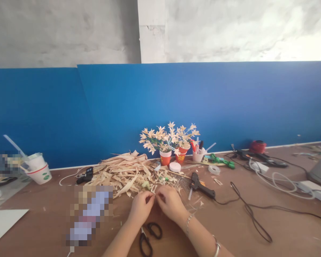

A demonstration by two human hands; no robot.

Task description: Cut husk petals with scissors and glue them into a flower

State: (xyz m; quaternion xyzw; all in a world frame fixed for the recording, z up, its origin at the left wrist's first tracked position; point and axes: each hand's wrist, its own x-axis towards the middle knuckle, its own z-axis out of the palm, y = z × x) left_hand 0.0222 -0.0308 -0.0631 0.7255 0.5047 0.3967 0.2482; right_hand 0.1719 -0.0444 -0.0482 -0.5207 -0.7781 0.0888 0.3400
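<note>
My left hand (143, 204) and my right hand (169, 201) meet above the front of the table, fingertips pinched nearly together. Whatever they pinch is too small to make out. Just beyond them lies a heap of dry, pale husk strips (123, 171) with small scraps around it. Black-handled scissors (150, 239) lie between my forearms, partly hidden by the left one. To the right of my right hand rests a black glue gun (202, 185) with its cord. Pale husk-like flowers (163, 137) stand in red paper cups (165, 158) behind the heap.
A white cup of pens (198, 156), a tape roll (214, 170) and green pieces (220, 160) sit at the back. Black cable (246, 205) loops across the right side. White cups (39, 171) stand at left, near white paper (5, 223). A blue panel (109, 114) borders the table.
</note>
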